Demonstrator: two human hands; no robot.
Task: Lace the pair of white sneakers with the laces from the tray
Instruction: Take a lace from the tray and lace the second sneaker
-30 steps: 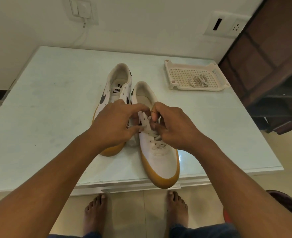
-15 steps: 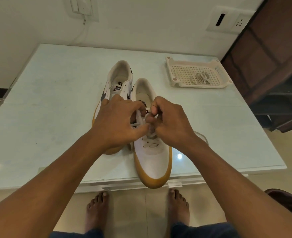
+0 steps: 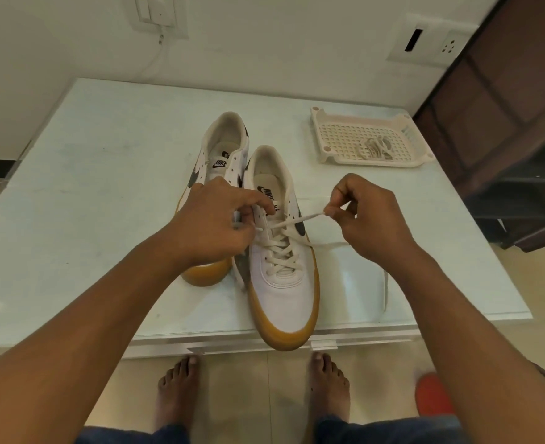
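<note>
Centre frame, on table [image 3: 104, 187]: half-laced sneaker [image 3: 284, 293]; right hand [image 3: 370, 219] pinches lace [image 3: 300, 219] taut, left hand [image 3: 213, 225] curled round other end. Unlaced sneaker [image 3: 223, 145] just left. Upper right: tray [image 3: 361, 115], spare lace [image 3: 375, 148].

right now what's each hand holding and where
Right hand pinches the lace partway along, right of the near sneaker; left hand grips that sneaker's upper eyelet edge.

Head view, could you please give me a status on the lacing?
Left hand grips near sneaker at its eyelets; right hand pinches lace, pulled taut. Lower eyelets crossed. Far sneaker unlaced, second lace in tray. Nothing in the way.
</note>
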